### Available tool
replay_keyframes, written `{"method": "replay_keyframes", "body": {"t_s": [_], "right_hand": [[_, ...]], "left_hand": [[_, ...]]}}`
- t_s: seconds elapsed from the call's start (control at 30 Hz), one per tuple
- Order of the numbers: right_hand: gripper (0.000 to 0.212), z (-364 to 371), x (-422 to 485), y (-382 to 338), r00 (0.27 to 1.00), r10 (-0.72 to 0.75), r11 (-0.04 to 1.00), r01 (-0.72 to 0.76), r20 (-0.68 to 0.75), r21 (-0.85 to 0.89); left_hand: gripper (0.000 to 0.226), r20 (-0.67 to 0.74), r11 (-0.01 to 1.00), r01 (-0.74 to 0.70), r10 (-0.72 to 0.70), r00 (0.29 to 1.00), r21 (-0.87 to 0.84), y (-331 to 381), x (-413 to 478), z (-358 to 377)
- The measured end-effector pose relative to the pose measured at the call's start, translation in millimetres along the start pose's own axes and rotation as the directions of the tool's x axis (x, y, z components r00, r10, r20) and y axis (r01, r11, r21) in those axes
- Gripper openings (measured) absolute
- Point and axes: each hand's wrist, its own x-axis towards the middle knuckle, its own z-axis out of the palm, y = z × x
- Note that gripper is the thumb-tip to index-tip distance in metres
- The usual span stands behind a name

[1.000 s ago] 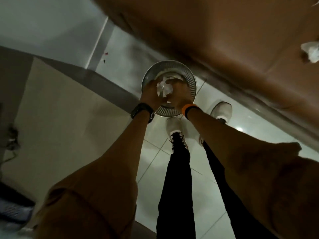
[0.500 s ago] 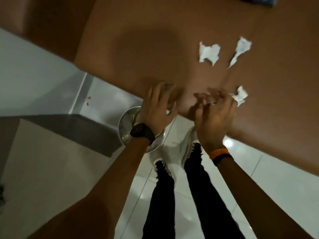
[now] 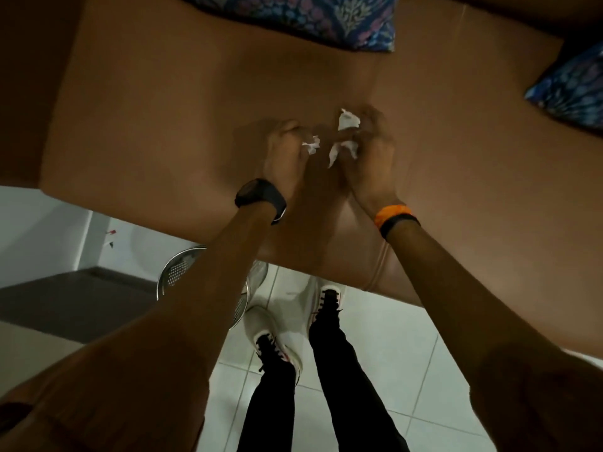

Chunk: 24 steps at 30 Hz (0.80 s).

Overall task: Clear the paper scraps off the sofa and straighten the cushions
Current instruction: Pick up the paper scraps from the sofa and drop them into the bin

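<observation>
Both my hands are down on the brown sofa seat (image 3: pixel 169 119). My left hand (image 3: pixel 287 154) is closed on a small white paper scrap (image 3: pixel 311 145) that sticks out by the fingers. My right hand (image 3: pixel 368 151) is closed on white paper scraps, one showing above the fingers (image 3: pixel 347 119) and one hanging below (image 3: pixel 342 150). A blue patterned cushion (image 3: pixel 313 17) lies at the back of the seat, and a second one (image 3: pixel 571 89) lies at the right edge.
A round metal mesh bin (image 3: pixel 177 272) stands on the white tiled floor (image 3: pixel 401 360) just in front of the sofa, left of my feet in white shoes. My left forearm hides most of the bin. A dark skirting strip (image 3: pixel 71 298) runs at the left.
My hands left the bin, rose to the sofa seat and closed on the scraps that lay loose there. The view has swung up over the sofa, and the cushions have come into sight.
</observation>
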Motion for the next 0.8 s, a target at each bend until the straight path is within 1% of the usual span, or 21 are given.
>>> {"method": "replay_keyframes", "body": {"t_s": [0.07, 0.13, 0.2, 0.23, 0.27, 0.3, 0.33, 0.37, 0.4, 0.43, 0.5, 0.53, 0.57, 0.63, 0.67, 0.73, 0.8], "right_hand": [[0.024, 8, 16, -3, 0.997, 0.006, 0.997, 0.0, 0.075, -0.083], [0.023, 14, 18, -11, 0.997, 0.024, 0.993, -0.015, 0.076, -0.12], [0.023, 20, 7, -18, 0.998, 0.054, 0.994, -0.05, 0.044, -0.092], [0.022, 24, -3, -20, 0.996, 0.068, 0.995, -0.063, 0.063, -0.072], [0.022, 31, -18, -24, 0.986, 0.083, 0.995, -0.073, 0.147, -0.07], [0.023, 39, -36, -31, 0.953, 0.107, 0.993, -0.087, 0.282, -0.085], [0.023, 45, -56, -40, 0.918, 0.11, 0.993, -0.084, 0.38, -0.085], [0.02, 56, -74, -52, 0.919, 0.058, 0.998, -0.046, 0.389, -0.04], [0.015, 68, -92, -66, 0.94, -0.034, 0.999, 0.027, 0.34, 0.026], [0.013, 82, -111, -82, 0.936, -0.108, 0.993, 0.087, 0.334, 0.079], [0.013, 114, -147, -103, 0.884, -0.167, 0.985, 0.13, 0.437, 0.114], [0.014, 131, -164, -103, 0.852, -0.17, 0.985, 0.145, 0.495, 0.088], [0.015, 151, -177, -104, 0.825, -0.153, 0.987, 0.152, 0.545, 0.047], [0.019, 188, -195, -100, 0.779, -0.133, 0.979, 0.2, 0.613, -0.043], [0.021, 204, -197, -97, 0.763, -0.14, 0.968, 0.239, 0.631, -0.075], [0.025, 240, -199, -89, 0.731, -0.143, 0.938, 0.315, 0.667, -0.144], [0.028, 269, -196, -79, 0.723, -0.101, 0.915, 0.337, 0.683, -0.221]], "left_hand": [[0.024, -0.059, 0.999, 0.025, -0.027, 0.998, -0.038, -1, -9, -2], [0.02, -0.102, 0.992, 0.097, -0.105, 0.989, -0.083, -9, -24, -9], [0.015, -0.165, 0.978, 0.134, -0.16, 0.973, -0.161, -20, -50, -17], [0.014, -0.211, 0.967, 0.152, -0.195, 0.958, -0.206, -28, -67, -22], [0.013, -0.244, 0.951, 0.188, -0.249, 0.937, -0.245, -39, -86, -27], [0.012, -0.261, 0.929, 0.238, -0.313, 0.913, -0.282, -50, -107, -32], [0.01, -0.259, 0.901, 0.292, -0.38, 0.888, -0.32, -62, -126, -35], [0.008, -0.245, 0.869, 0.35, -0.445, 0.861, -0.349, -77, -148, -38], [0.007, -0.222, 0.837, 0.405, -0.502, 0.836, -0.367, -91, -167, -40], [0.01, -0.19, 0.802, 0.458, -0.554, 0.811, -0.383, -107, -186, -41], [0.015, -0.135, 0.764, 0.549, -0.617, 0.776, -0.338, -137, -214, -40], [0.014, -0.117, 0.762, 0.575, -0.627, 0.77, -0.299, -154, -225, -40], [0.012, -0.1, 0.751, 0.588, -0.638, 0.763, -0.301, -170, -232, -38], [0.011, -0.057, 0.706, 0.584, -0.655, 0.753, -0.402, -201, -241, -31], [0.01, -0.034, 0.702, 0.581, -0.649, 0.76, -0.412, -215, -242, -24], [0.018, 0.037, 0.739, 0.599, -0.62, 0.784, -0.309, -246, -240, -6], [0.037, 0.177, 0.795, 0.584, -0.559, 0.81, -0.164, -273, -235, 14]]}}
